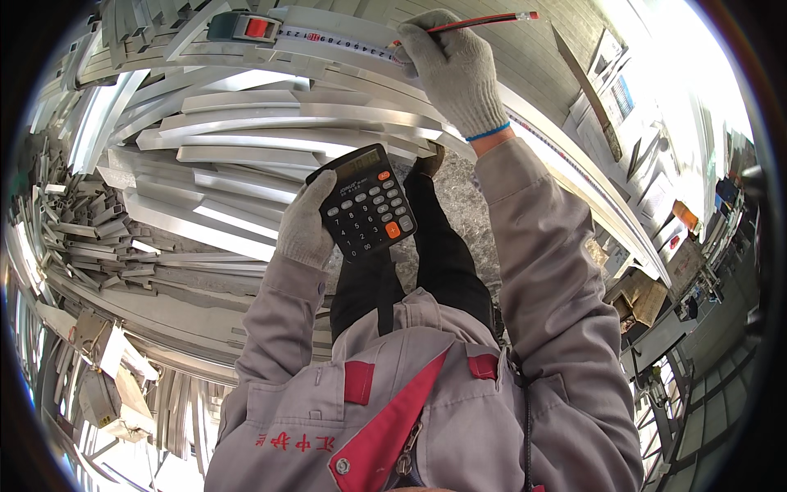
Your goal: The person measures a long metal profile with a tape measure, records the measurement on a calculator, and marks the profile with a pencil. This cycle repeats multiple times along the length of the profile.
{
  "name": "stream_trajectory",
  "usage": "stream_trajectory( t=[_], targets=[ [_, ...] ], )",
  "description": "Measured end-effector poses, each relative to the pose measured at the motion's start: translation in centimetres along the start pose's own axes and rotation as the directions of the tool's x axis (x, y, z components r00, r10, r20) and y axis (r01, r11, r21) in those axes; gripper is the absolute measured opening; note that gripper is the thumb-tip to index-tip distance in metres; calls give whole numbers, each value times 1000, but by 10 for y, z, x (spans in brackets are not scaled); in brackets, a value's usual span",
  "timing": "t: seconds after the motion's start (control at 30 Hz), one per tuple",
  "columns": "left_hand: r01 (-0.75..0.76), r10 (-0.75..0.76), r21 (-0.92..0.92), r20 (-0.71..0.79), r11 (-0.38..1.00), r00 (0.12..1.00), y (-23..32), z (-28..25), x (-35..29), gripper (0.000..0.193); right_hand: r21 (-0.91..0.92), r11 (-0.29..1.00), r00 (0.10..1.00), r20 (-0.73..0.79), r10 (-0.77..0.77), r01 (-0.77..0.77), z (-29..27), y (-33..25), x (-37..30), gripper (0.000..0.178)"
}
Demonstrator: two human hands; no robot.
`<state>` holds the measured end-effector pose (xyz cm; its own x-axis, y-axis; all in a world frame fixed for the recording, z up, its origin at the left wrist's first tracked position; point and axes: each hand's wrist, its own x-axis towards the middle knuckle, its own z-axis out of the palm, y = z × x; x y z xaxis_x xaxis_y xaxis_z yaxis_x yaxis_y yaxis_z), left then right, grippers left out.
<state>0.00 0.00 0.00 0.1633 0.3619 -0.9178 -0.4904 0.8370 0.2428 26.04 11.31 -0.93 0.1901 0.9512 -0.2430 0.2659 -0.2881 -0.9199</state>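
My left hand [303, 221], in a pale knitted glove, grips a black calculator [361, 209] by its left side, thumb on the front. Grey, white and orange keys face up; the screen digits are too faint to read. Farther off, my gloved right hand [451, 74] pinches a red-and-black striped pencil [484, 22], its point toward the left. Those fingers rest at a long metal bar [361, 18], beside the blade of a tape measure [261, 29]. The tape's case, dark with a red button, lies left of this hand. Part of the blade is hidden beneath the glove.
Long silver metal profiles [221, 152] lie stacked across the left and middle. Many short offcuts [106, 221] are heaped at the far left. A cardboard box [643, 297] stands at the right, near a cluttered bench. My legs stand on grey floor [466, 205] beside the stack.
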Motion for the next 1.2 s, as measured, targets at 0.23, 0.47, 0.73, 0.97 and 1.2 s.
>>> stream_trajectory(
  t=[0.23,0.47,0.73,0.97,1.2],
  targets=[
    [4,-4,10,-15,1000,1000,2,1,-4,41,51,998,999,-2,48,-48,3,-5,-2,28],
    [2,-2,7,-20,1000,1000,3,1,-4,40,11,1000,1000,5,-9,9,1,-3,-1,28],
    [14,-14,-20,-12,1000,1000,1,-1,0,37,-51,999,999,34,-18,19,-3,-5,1,27],
    [-2,2,-2,-23,1000,1000,0,-1,0,37,-44,996,997,0,-80,80,-1,1,0,31],
    [4,-4,13,-16,1000,1000,2,4,-5,40,-32,998,999,-7,-47,47,-2,-1,1,28]
  ],
)
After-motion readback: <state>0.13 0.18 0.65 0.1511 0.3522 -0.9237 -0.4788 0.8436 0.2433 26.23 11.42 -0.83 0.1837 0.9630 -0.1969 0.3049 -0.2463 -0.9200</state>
